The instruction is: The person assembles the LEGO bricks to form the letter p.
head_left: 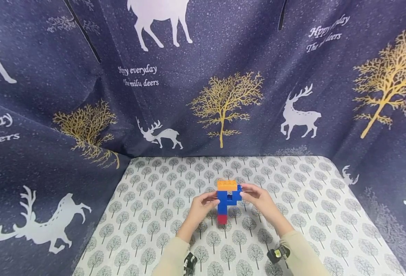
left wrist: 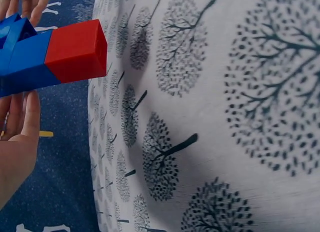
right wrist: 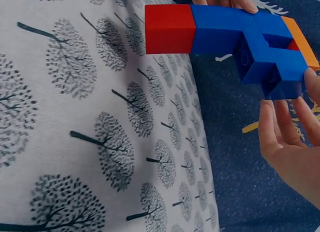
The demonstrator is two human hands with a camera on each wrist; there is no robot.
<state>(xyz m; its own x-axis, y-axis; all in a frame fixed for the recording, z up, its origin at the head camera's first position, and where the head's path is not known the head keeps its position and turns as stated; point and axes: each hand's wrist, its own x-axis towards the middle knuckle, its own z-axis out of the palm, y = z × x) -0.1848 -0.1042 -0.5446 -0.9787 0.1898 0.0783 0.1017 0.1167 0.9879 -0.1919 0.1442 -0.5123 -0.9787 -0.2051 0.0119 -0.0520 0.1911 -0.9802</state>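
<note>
Both hands hold one assembly of toy building bricks. An orange brick (head_left: 227,185) lies across its top, a blue column (head_left: 222,207) runs down the left, and a red brick (head_left: 222,219) forms the lower end. My left hand (head_left: 200,208) pinches the upper part of the column from the left. On the other side, my right hand (head_left: 261,200) grips a blue brick (right wrist: 289,76) that juts out at the right, thumb and fingertips on it. A small gap shows between this side part and the column. In the left wrist view the red brick (left wrist: 77,51) points away from both hands.
A white cloth with a tree print (head_left: 175,230) covers the table below the hands. Dark blue curtains with deer and golden trees (head_left: 203,50) hang behind and at both sides. Each wrist wears a strapped-on device, one at the left sleeve (head_left: 190,263).
</note>
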